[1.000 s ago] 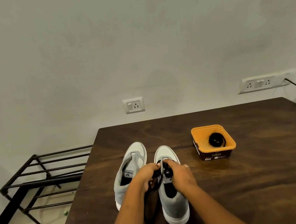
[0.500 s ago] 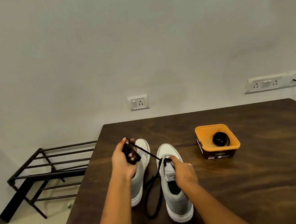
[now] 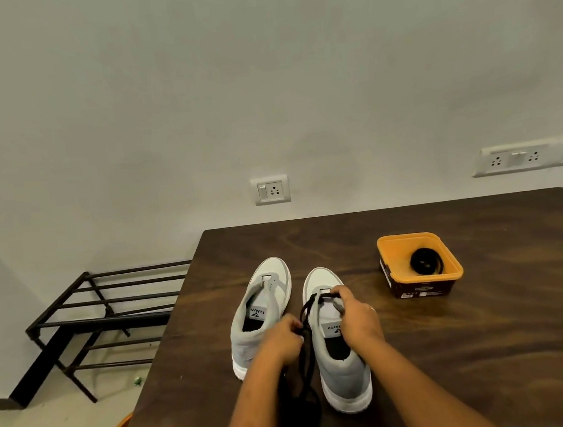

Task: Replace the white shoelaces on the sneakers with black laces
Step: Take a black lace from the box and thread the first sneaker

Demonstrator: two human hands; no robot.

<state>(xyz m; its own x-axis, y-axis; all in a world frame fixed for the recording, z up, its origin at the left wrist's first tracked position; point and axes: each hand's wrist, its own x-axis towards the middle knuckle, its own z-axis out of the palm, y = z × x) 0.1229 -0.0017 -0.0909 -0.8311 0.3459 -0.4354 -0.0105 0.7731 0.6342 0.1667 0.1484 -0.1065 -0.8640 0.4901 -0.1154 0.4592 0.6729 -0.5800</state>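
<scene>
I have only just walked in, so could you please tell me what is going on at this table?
A person is threading a black lace into the grey sneaker nearer the orange tub. Their left hand grips the lace beside the shoe, and their right hand pinches it at the front eyelets. The second sneaker stands alongside with no lace showing. A spare lace lies coiled in that tub on the table.

Left grip [image 3: 282,344] brought black lace [image 3: 306,312] back beside sneaker [image 3: 347,377].
</scene>
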